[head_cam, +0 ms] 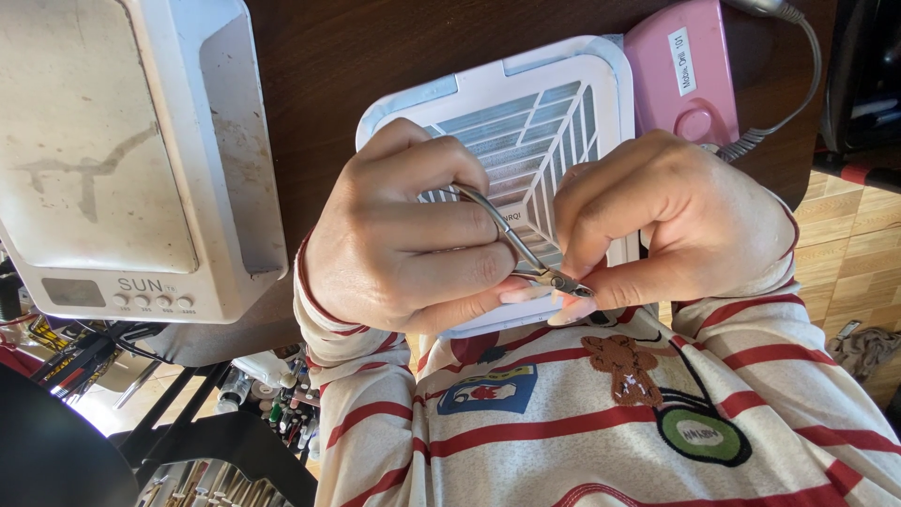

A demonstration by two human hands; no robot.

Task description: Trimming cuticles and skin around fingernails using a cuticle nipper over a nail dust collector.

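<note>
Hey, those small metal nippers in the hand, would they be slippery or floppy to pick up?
The small silver metal cuticle nippers look rigid, likely not floppy. Their smooth shiny handles may slip in the left hand's grip. The fine pointed tip looks sharp.

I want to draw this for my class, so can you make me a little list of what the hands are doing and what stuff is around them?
Left hand: grips metal nippers
Nippers' tip: at a fingertip of the right hand
Right hand: fingers curled, holds no tool
Under the hands: white box with a slatted grille
Behind it: pink machine with a grey cable
Far left: big white lamp box
Table: dark brown
Sleeves: cream with red stripes
</note>
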